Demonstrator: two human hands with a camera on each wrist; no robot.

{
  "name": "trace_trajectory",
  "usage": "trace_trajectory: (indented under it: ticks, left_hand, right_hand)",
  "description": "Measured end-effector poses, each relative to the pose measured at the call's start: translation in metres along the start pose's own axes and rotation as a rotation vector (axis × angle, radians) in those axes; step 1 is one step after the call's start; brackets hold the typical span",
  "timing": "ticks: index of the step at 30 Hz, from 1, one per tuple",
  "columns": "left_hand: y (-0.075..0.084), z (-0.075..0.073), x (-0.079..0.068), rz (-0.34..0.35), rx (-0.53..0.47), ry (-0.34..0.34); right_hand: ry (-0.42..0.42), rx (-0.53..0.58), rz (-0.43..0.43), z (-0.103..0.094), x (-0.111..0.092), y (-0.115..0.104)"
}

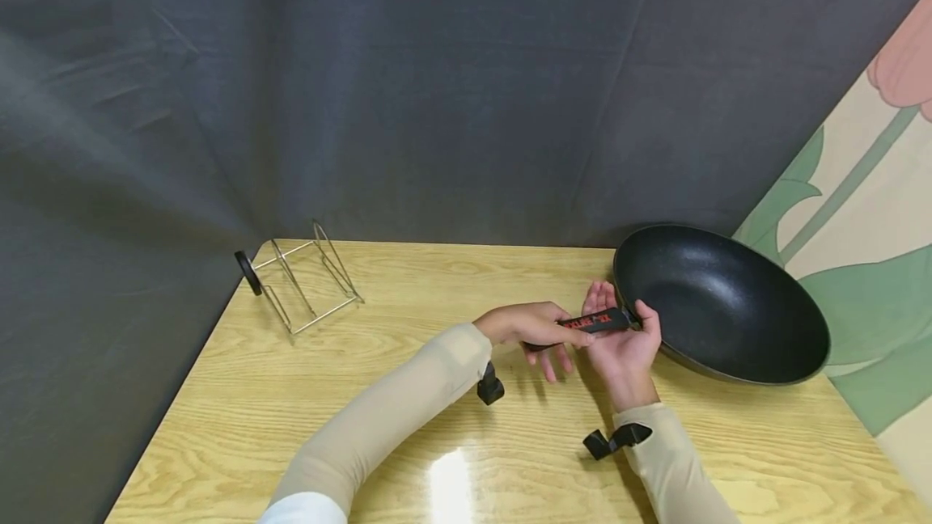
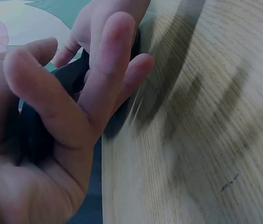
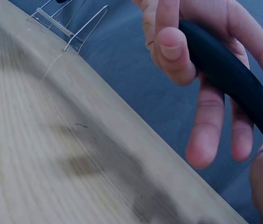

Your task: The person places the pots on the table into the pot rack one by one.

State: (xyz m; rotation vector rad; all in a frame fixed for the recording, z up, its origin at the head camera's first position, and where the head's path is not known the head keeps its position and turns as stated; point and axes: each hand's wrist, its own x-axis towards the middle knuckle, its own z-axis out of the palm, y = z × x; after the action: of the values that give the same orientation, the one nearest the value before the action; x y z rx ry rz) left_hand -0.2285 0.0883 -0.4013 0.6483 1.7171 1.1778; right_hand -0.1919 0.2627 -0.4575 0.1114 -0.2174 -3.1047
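Observation:
A large black wok (image 1: 717,306) is at the right of the table in the head view, its open side up and tilted. Its dark handle (image 1: 600,320), with red lettering, points left toward my hands. My left hand (image 1: 535,326) grips the handle's free end between thumb and palm, some fingers hanging loose below. Close to the pan, my right hand (image 1: 622,346) lies palm up under the handle with fingers extended and thumb raised beside it. The right wrist view shows the curved handle (image 3: 229,74) against the left hand's fingers. Fingers hide part of the handle in the left wrist view.
A metal wire rack (image 1: 306,289) with a round black piece at one end stands at the table's back left. A dark grey curtain (image 1: 451,103) hangs behind the wooden table (image 1: 408,281). Floral cloth (image 1: 859,289) borders the right side.

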Motion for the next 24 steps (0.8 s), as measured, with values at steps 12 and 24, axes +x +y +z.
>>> trace_trajectory:
  ticks: [12, 24]
  left_hand:
    - [-0.009, 0.004, 0.008, 0.067, 0.006, 0.026]
    - [-0.011, 0.012, 0.007, 0.105, 0.026, 0.113]
  right_hand:
    - [-0.070, -0.005, 0.073, 0.000, 0.003, -0.001]
    - [0.011, -0.011, 0.092, 0.007, 0.008, 0.000]
